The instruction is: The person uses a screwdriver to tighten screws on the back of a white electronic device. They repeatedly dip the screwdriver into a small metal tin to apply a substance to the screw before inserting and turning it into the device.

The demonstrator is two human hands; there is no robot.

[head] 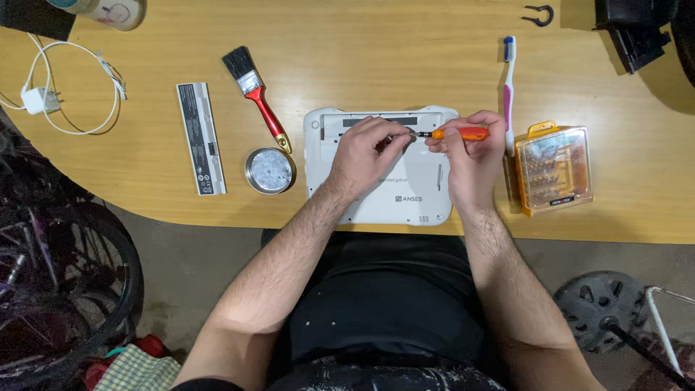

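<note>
The right hand (470, 156) is closed around an orange-handled screwdriver (463, 133), its shaft pointing toward the left hand (369, 152). The left hand's fingertips are pinched at the screwdriver's tip, on something small and metallic; whether that is a bit or a screw cannot be told. Both hands hover over a white laptop (380, 203) lying underside up on the wooden counter (362, 43), directly beneath them.

Judging from how things lie, the work looks early: the long slot along the laptop's far edge appears vacant, and a white battery pack (201, 137) lies well to the left of the left hand, so the battery seems already out. The bottom shell still sits on the laptop.

Just right of the right hand stands an orange case of screwdriver bits (554, 168), with a pink-and-white toothbrush (510, 87) beyond it. Left of the left hand sit a round metal tin (269, 171) and a red-handled paintbrush (257, 94).
</note>
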